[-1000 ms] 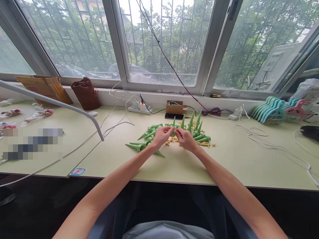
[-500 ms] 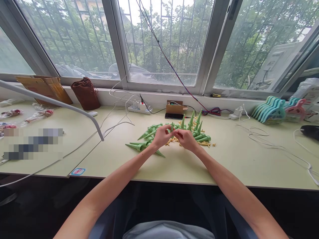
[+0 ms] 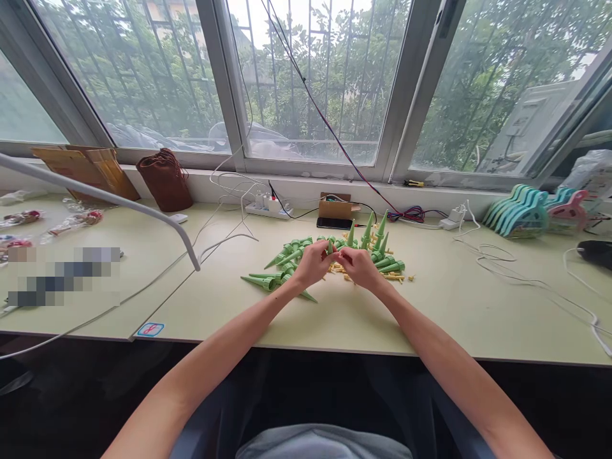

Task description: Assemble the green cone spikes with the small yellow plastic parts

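A pile of green cone-shaped plastic spikes lies on the pale green table, some flat and some standing upright. Small yellow plastic pieces are scattered among them. My left hand is closed around one green spike, its tip poking up above my fingers. My right hand meets it fingertip to fingertip, pinched on something too small to name at the spike's base.
White cables and a power strip run along the table's back. A small cardboard box and a dark phone sit behind the pile. A brown pouch stands at left, teal hangers at right. A white rod crosses the left side.
Both hands have stayed over the pile, drawing closer together. The spike in my left hand has sunk lower between the fingers.
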`<state>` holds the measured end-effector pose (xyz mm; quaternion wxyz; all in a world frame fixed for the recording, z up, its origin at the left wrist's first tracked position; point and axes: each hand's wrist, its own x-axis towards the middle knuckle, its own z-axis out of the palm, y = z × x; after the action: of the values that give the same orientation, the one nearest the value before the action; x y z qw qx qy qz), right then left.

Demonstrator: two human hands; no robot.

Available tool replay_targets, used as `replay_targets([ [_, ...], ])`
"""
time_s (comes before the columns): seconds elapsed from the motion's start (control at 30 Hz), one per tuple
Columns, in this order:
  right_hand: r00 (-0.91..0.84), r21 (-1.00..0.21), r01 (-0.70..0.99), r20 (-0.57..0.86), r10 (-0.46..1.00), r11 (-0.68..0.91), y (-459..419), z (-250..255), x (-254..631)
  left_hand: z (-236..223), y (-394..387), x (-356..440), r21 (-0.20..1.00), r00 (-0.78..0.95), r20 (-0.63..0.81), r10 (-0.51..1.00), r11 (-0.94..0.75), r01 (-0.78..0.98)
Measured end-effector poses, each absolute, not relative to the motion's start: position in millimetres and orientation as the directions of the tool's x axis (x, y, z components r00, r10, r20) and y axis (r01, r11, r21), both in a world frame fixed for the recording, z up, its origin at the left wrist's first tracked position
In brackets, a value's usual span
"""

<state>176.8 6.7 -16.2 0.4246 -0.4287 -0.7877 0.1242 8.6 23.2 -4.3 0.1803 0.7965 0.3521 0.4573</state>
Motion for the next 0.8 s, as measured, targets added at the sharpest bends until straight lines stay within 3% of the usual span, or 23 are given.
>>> replay_targets([
  [0.6, -0.283, -0.563, 0.556, 0.564, 0.776, 0.612, 8.2, -18.8, 178.2, -6.4, 20.7, 9.7, 0.603, 0.301, 0.635, 0.712, -0.699, 0.384],
  [0.8, -0.283, -0.574, 0.552, 0.554, 0.783, 0.605, 6.7, -17.9, 177.7, -7.0, 22.1, 10.2, 0.654, 0.274, 0.620, 0.735, -0.677, 0.337],
])
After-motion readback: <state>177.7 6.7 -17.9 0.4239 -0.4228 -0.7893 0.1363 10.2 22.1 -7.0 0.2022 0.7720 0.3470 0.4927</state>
